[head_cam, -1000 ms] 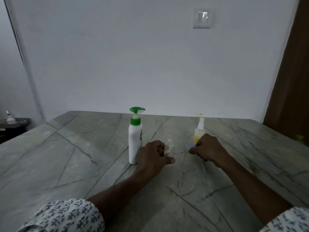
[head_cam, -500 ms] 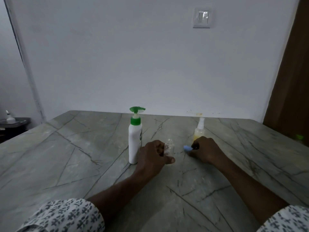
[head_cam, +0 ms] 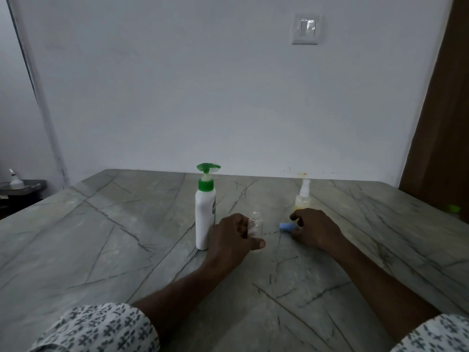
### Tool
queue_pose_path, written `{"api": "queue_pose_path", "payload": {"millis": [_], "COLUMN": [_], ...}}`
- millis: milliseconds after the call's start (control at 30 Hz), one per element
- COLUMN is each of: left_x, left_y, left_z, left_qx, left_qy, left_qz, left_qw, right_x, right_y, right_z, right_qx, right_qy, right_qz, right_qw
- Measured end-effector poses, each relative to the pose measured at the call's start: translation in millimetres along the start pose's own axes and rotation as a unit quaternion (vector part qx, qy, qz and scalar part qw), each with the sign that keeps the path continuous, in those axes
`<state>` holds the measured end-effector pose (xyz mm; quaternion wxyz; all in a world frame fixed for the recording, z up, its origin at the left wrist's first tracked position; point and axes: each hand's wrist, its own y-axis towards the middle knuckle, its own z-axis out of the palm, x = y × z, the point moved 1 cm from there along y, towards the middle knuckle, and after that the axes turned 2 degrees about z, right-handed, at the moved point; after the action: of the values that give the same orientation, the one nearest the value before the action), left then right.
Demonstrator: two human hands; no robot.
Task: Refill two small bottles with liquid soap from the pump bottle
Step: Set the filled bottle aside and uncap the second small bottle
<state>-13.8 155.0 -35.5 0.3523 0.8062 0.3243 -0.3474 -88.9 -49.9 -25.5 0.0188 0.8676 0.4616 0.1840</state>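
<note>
**While cap rests, bottle waits open**

Frame centre: left hand point(head_cam: 234, 238) wrapped round clear small bottle point(head_cam: 255, 224), upright, mouth open. Pump bottle point(head_cam: 205, 212) stands just left, touching that hand's side; nozzle points right, above the bottle. Right hand point(head_cam: 314, 229) pinches blue cap point(head_cam: 285, 226) at table point(head_cam: 101, 237). Second bottle point(head_cam: 302, 196) behind.

The scene is dim and evenly lit, with a cool grey cast and no hard shadows on the table point(head_cam: 101, 237) or the wall point(head_cam: 203, 85). A weak glint sits on the light switch point(head_cam: 307, 28) at far right. Wide-angle distortion bends the edges, and fine detail is soft and slightly smeared.
</note>
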Motion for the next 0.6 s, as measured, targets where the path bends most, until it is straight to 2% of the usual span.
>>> {"api": "queue_pose_path", "payload": {"millis": [600], "left_x": [1.1], "left_y": [1.0], "left_z": [-0.5], "left_qx": [0.006], "left_qy": [-0.007], "left_qz": [-0.002], "left_qw": [1.000], "right_x": [-1.1], "right_y": [2.9], "right_z": [6.5], "right_qx": [-0.052], "right_qy": [-0.015], "right_qz": [-0.052], "right_qw": [0.997]}}
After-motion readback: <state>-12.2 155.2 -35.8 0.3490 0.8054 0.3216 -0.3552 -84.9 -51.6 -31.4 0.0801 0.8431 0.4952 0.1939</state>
